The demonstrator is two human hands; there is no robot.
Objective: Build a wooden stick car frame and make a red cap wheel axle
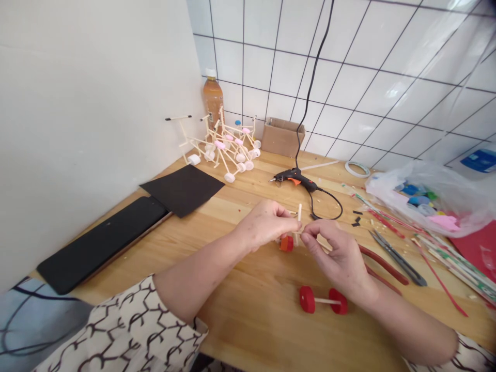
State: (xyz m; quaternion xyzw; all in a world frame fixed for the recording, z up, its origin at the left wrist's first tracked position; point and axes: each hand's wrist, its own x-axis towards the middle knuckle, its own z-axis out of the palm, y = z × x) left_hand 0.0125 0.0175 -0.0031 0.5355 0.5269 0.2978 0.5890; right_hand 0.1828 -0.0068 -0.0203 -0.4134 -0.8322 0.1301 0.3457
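Observation:
Above the wooden table my left hand point(267, 225) is closed, its thumb and fingers pinching a small frame of pale wooden sticks point(299, 213). Close by, my right hand point(339, 253) pinches what looks like a thin wooden stick at the same frame; the exact grip is partly hidden by the fingers. An orange-red bottle cap point(287, 244) shows just below my left fingertips. Under my right hand, two red bottle caps joined by a stick point(326, 300) lie on the table like a wheel axle. Pliers with red-brown handles point(383, 262) are partly covered by my right hand.
A black glue gun point(296, 178) lies behind my hands, its cord hanging down the tiled wall. Stick models with cap wheels point(228, 147), a drink bottle point(213, 95) and a cardboard box point(282, 137) stand behind. Rightward lie tweezers point(401, 261) and a plastic bag point(411, 186).

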